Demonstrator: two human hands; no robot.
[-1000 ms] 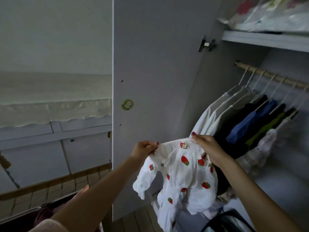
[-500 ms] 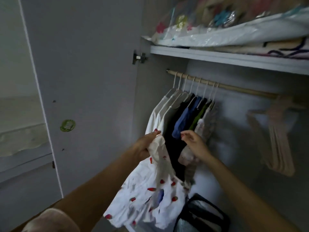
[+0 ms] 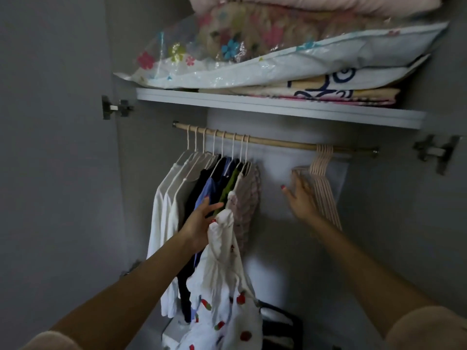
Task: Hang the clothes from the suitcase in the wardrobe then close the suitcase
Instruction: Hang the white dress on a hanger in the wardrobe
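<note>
No brand or label can be read anywhere; the only marks are dark blue looping shapes, not legible as letters, on a cream folded blanket [image 3: 328, 90] at about 1 o'clock on the wardrobe shelf [image 3: 252, 103]. On top of that blanket lies a clear plastic storage bag [image 3: 252, 61] printed with pink, blue and yellow flowers, with floral bedding packed inside, and a pink quilt [image 3: 328, 3] lies above it at 12 o'clock.

Under the shelf runs a wooden rail [image 3: 278, 142]. Toward 11 o'clock it carries a row of hung garments [image 3: 202, 188]: white ones at the left, then dark, blue, green and a pale checked one. Toward 2 o'clock a bunch of empty pink hangers [image 3: 324, 183] hangs from the rail.

The left hand [image 3: 202, 223], near the centre, holds the gathered top of a white strawberry-print garment [image 3: 225, 286] with its thumb side, while its fingers stretch out toward the hung clothes; the garment dangles down toward 6 o'clock. The right hand [image 3: 300, 195] is spread with fingers straight, touching the empty hangers and gripping nothing. A dark bag [image 3: 283, 324] sits on the wardrobe floor at 5 o'clock, contents unclear.
</note>
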